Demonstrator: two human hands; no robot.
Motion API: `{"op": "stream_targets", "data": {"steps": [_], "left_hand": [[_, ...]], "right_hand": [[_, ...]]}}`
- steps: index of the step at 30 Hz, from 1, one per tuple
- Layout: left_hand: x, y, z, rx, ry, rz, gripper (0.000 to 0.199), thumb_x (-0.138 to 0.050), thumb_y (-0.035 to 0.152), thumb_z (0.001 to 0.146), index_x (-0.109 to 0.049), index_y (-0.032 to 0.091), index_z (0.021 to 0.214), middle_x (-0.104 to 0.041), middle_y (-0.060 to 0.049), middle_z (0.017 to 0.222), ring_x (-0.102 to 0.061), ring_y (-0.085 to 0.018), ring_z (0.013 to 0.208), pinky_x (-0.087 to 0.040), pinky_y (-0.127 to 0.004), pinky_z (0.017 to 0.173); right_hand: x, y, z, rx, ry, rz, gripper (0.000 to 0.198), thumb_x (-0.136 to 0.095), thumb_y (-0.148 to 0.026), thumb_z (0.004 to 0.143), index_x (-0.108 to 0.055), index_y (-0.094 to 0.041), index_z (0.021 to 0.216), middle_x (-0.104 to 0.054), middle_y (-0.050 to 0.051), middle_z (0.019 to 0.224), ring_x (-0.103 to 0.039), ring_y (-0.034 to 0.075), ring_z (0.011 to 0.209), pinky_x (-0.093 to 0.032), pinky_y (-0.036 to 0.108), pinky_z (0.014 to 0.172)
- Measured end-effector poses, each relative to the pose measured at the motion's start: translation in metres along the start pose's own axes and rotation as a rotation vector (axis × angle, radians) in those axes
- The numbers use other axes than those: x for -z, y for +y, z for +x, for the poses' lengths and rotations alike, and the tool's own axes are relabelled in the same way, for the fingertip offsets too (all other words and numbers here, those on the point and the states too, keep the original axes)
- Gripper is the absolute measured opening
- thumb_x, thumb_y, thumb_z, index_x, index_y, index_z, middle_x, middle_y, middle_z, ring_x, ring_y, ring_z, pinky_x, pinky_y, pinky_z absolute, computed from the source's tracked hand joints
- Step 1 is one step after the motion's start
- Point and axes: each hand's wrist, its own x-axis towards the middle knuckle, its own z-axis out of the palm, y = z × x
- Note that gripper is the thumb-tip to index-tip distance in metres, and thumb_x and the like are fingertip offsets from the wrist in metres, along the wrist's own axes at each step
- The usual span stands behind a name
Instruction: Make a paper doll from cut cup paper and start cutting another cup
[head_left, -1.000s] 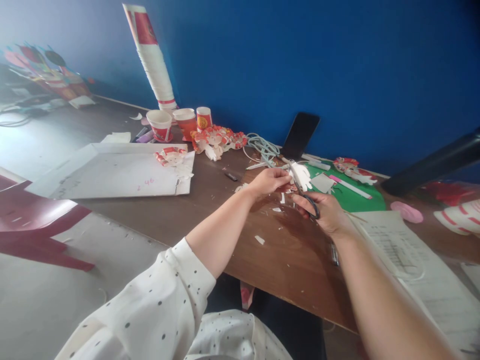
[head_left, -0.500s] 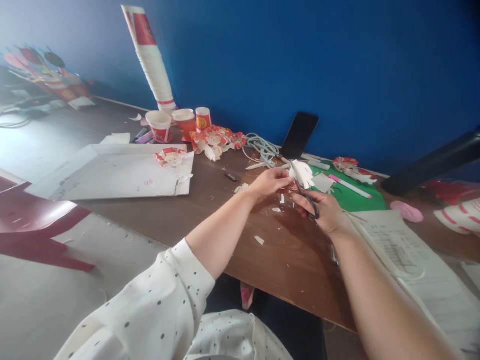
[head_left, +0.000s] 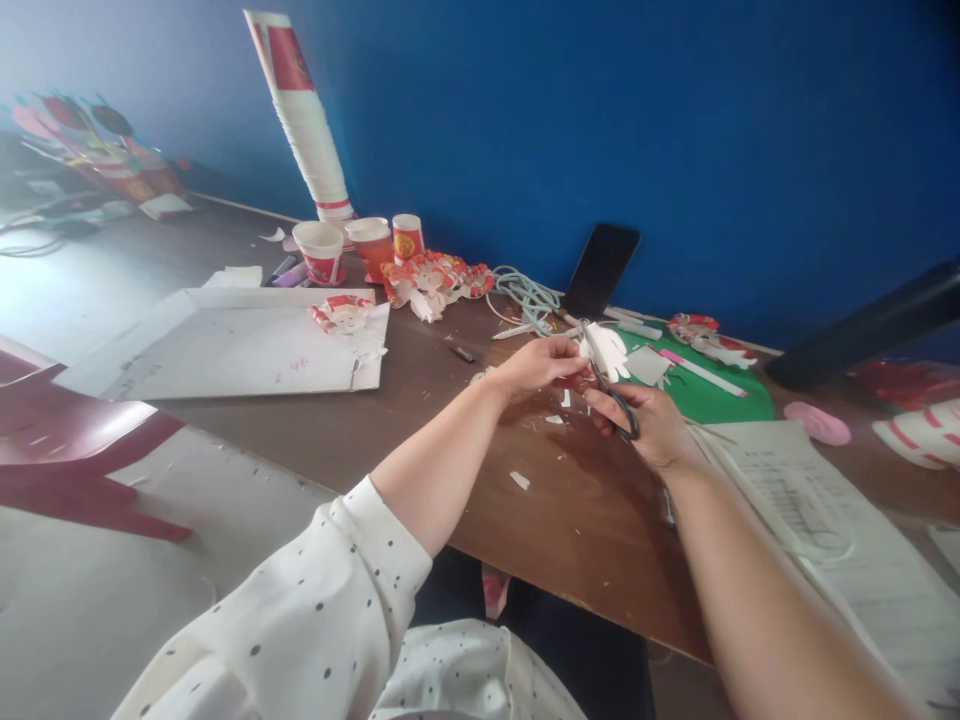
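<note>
My left hand [head_left: 553, 366] pinches a white paper cut-out [head_left: 606, 352] with jagged, finger-like edges. Dark-handled scissors [head_left: 621, 408] are in my right hand [head_left: 649, 425], its fingers wrapped round the loops. The blades reach up against the paper, close to my left fingertips; how far apart they are I cannot make out. Small white paper scraps [head_left: 519, 480] lie on the brown table [head_left: 555, 560] beneath and in front of my hands. Just beyond the cut-out is a green sheet [head_left: 724, 400] with a pink-capped marker [head_left: 705, 372] on it.
A phone [head_left: 602, 268] leans on the blue wall beside a coiled pale cable [head_left: 525, 298]. Paper cups [head_left: 319, 250], a tall cup stack [head_left: 311, 140] and red-white cut-outs [head_left: 435, 280] stand left of it. A white board [head_left: 247, 350] lies at left, printed sheets [head_left: 817, 510] at right.
The paper cut-out has turned slightly between my hands. Both hands and the scissors stay in almost the same place.
</note>
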Motion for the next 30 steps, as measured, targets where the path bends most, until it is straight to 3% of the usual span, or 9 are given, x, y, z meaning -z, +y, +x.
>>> {"op": "stream_targets", "data": {"steps": [11,30], "left_hand": [[-0.0045,0.0063,-0.0053,0.048,-0.048,-0.141,0.031,-0.078,0.033,0.070,-0.056,0.012,0.076,-0.060,-0.001,0.071,-0.057,-0.008,0.065,-0.045,-0.028,0.073],[-0.0050,0.0054,-0.0038,0.062,-0.011,-0.131,0.031,-0.077,0.032,0.070,-0.053,0.012,0.074,-0.061,-0.001,0.071,-0.057,-0.008,0.066,-0.045,-0.028,0.075]], "right_hand": [[-0.0015,-0.0046,-0.0023,-0.003,0.007,0.002,0.042,-0.073,-0.058,0.069,-0.063,-0.019,0.059,-0.057,0.000,0.053,-0.050,0.011,0.050,-0.042,0.024,0.052],[-0.0036,-0.0071,-0.0028,-0.007,0.041,-0.026,0.041,-0.073,-0.059,0.069,-0.063,-0.020,0.061,-0.056,-0.002,0.051,-0.048,0.010,0.048,-0.041,0.024,0.050]]}}
